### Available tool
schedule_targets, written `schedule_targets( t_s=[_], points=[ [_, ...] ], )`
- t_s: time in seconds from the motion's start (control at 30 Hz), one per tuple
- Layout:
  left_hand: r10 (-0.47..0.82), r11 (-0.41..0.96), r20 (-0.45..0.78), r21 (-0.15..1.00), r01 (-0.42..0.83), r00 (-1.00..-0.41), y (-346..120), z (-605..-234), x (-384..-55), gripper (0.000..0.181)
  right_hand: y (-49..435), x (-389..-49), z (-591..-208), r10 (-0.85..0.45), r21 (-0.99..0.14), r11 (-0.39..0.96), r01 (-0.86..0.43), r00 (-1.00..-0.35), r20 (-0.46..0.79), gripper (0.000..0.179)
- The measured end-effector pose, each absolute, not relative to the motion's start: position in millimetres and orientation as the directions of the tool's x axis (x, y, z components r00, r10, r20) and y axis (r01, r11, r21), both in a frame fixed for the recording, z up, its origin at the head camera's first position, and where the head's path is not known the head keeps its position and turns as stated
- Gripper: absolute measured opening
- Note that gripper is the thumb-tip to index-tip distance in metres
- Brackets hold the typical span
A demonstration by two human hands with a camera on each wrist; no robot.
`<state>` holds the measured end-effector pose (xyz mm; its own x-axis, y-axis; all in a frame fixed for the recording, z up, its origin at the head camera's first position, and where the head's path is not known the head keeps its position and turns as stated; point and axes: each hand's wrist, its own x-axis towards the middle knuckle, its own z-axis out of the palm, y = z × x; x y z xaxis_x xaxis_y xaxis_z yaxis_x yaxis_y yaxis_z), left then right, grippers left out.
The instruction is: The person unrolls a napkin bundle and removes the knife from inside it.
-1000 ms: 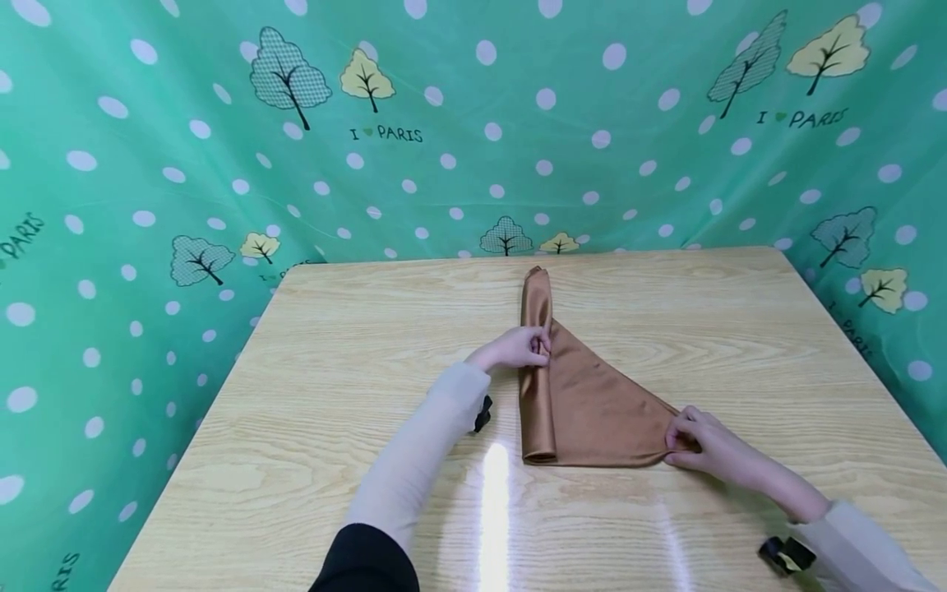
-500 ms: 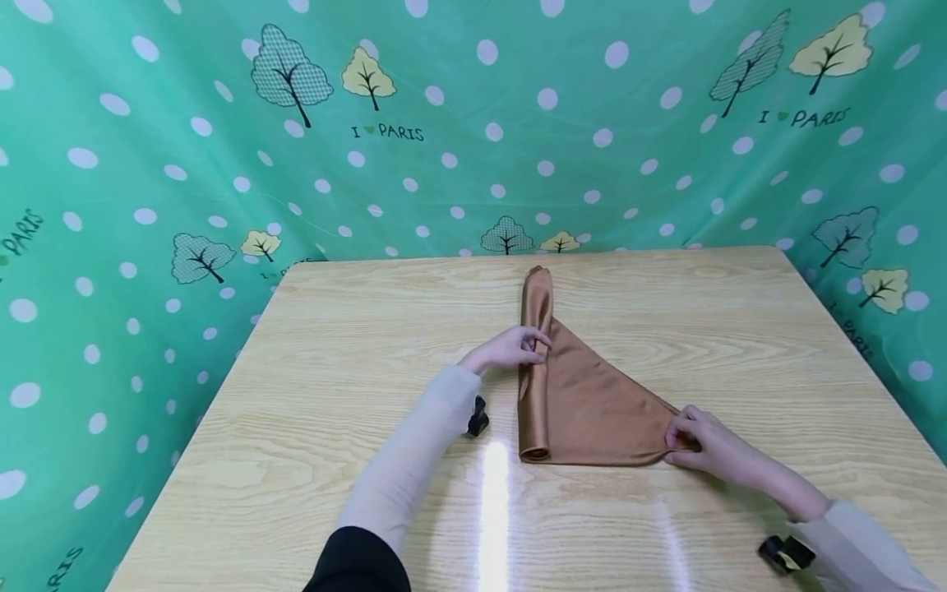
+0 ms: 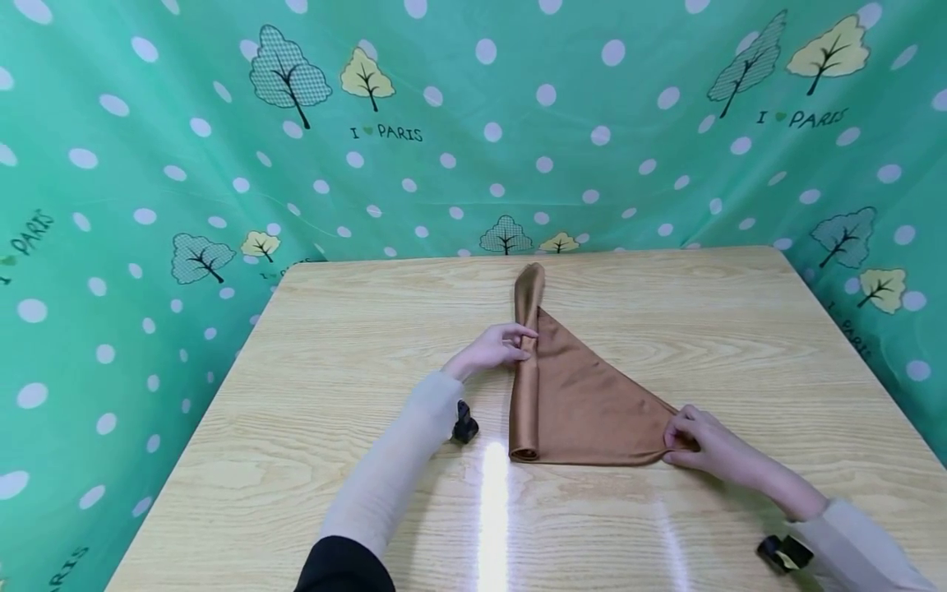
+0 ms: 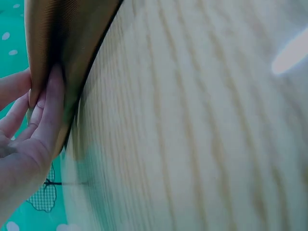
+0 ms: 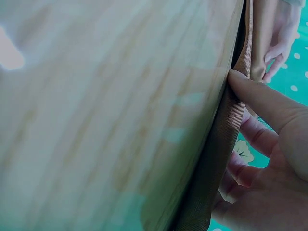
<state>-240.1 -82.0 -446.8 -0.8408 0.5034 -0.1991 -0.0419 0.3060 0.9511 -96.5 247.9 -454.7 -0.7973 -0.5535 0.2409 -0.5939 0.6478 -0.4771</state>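
"Where is the brown cloth [image 3: 592,403]?"

"On the wooden table [image 3: 333,329], between my two hands. Its left side is wound into a roll [image 3: 526,403] running from near to far; the rest lies flat, narrowing to the right."

"And your grip?"

"Closed at both ends. My left hand [image 3: 491,345] pinches the roll partway along, and my right hand [image 3: 706,444] pinches the right-hand corner."

"Does the head view tell you everything?"

"It alone gives the whole outline, the coiled near end of the roll and the lettering on the green backdrop [image 3: 488,164]. The left wrist view adds my left thumb [image 4: 55,101] laid along a dark fold, fingers on the other side."

"What about the right wrist view?"

"There my right thumb [image 5: 240,82] meets the cloth's edge, other fingers behind it. Beyond, my left hand shows small beside the roll."
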Motion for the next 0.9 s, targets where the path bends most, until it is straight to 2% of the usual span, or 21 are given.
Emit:
schedule_targets(
  t_s=[0.13,0.33,0.9],
  points=[
    [0.463,0.270,-0.218,0.958,-0.098,-0.859,-89.1,-446.3,-237.4,0.044,247.7,-95.2,-453.9,-0.553,-0.478,0.648,-0.593,-0.798,0.241,0.027],
    [0.403,0.296,-0.226,0.949,-0.108,-0.887,-101.4,-444.9,-233.2,0.044,247.0,-93.8,-452.8,-0.547,-0.497,0.655,-0.570,-0.811,0.209,0.025],
    [0.387,0.257,-0.257,0.953,-0.164,-0.886,-125.7,-445.5,-226.2,0.049,247.6,-92.5,-454.9,-0.555,-0.484,0.641,-0.596,-0.795,0.246,0.026]
  ],
)
